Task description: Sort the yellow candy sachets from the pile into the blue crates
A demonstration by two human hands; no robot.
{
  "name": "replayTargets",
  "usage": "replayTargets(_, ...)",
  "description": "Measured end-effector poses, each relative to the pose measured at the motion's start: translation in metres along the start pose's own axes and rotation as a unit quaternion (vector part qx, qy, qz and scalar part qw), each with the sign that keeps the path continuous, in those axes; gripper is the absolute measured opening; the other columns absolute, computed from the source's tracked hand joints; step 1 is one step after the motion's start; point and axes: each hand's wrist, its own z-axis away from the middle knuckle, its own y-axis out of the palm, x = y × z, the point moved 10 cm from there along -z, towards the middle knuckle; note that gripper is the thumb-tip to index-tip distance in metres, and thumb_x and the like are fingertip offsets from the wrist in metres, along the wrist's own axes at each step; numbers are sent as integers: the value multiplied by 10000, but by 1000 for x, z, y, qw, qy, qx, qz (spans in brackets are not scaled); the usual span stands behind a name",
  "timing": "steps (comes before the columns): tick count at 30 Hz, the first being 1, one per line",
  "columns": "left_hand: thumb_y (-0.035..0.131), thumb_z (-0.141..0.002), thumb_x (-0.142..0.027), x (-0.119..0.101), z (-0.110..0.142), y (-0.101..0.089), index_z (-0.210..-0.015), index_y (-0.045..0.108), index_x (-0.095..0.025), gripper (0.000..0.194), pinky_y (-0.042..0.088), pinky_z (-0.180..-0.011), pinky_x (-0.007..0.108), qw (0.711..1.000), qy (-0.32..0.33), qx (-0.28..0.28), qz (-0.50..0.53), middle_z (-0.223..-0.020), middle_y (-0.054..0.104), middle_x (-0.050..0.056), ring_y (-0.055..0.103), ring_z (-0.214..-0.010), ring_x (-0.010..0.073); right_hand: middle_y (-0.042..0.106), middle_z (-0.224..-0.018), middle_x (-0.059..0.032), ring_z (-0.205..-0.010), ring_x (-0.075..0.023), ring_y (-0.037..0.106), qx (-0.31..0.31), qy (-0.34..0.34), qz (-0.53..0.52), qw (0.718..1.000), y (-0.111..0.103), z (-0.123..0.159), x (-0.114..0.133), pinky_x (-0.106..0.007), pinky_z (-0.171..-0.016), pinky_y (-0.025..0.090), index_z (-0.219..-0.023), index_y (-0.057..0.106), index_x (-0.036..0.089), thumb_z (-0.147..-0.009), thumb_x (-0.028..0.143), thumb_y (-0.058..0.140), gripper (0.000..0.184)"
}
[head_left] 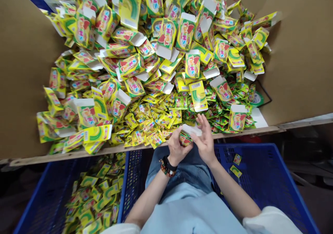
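The left hand (177, 146) closes curled fingers (173, 136) around a small glossy paperboard carton (185, 139), located between both hands at the near edge of a heap of flat printed cartons (145, 53), while the right hand (205, 141) abuts its white flap, fingers spread wide.

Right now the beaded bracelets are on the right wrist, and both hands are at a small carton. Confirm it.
No: the head view shows the beaded bracelets on the left wrist, not the right; the left hand and right hand are at the small carton.
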Motion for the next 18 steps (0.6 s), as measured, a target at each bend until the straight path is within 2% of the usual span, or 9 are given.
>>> replayTargets(2, 659, -835, -389, -15, 1, -5, -1354, 329, -264, 627, 571, -813, 416, 996, 85, -31, -24, -1181, 603, 135, 649, -1042, 262, 576, -1401, -77, -1252, -256, 574, 52, 94, -89, 990, 18, 1, -23, -423, -1041, 470, -1465, 428, 270, -879, 395, 590, 621)
replayTargets(4, 640, -843, -386, -23, 2, -8, -1349, 315, -260, 614, 577, -777, 409, 989, 132, -50, -33, -1182, 570, 135, 631, -1051, 256, 645, -1316, -64, -1179, -255, 628, 125, 132, -115, 977, 38, 6, -31, -420, -1025, 495, -1406, 520, 255, -891, 414, 571, 542)
replayTargets(6, 599, -855, -408, -21, 1, -11, -1383, 269, -233, 647, 574, -795, 450, 991, 115, -61, -31, -1200, 526, 162, 599, -1091, 277, 659, -1297, -50, -1199, -258, 620, 156, 105, -84, 979, 43, 10, -26, -434, -1069, 462, -1343, 593, 253, -911, 415, 553, 463)
replayTargets(8, 563, -863, -419, -16, 0, -11, -1416, 237, -219, 672, 564, -829, 504, 995, 78, -57, -28, -1209, 500, 183, 568, -1131, 308, 649, -1306, -48, -1224, -271, 605, 161, 45, -34, 985, 41, 12, -14, -437, -1077, 458, -1294, 636, 255, -896, 409, 591, 430)
replayTargets(11, 523, -880, -343, -13, -2, -4, -1424, 265, -257, 608, 551, -852, 544, 998, 49, -20, -28, -1200, 508, 181, 542, -1151, 336, 665, -1269, -55, -1160, -268, 650, 125, -10, 13, 992, 35, 13, -3, -409, -1023, 512, -1236, 676, 252, -885, 369, 616, 375)
replayTargets(14, 487, -890, -288, -15, -4, -2, -1412, 288, -264, 559, 542, -862, 547, 999, 44, 2, -27, -1162, 522, 175, 547, -1110, 338, 657, -1271, -56, -1133, -253, 667, 85, 12, 22, 996, 29, 9, -8, -392, -1008, 528, -1249, 664, 238, -919, 343, 569, 359)
replayTargets(18, 494, -901, -359, -12, -4, -1, -1407, 275, -252, 562, 531, -889, 530, 999, 15, 20, -26, -1147, 523, 177, 558, -1099, 337, 652, -1281, -40, -1216, -267, 612, 107, 49, 7, 993, 32, 6, -11, -431, -1044, 504, -1255, 655, 250, -928, 356, 564, 356)
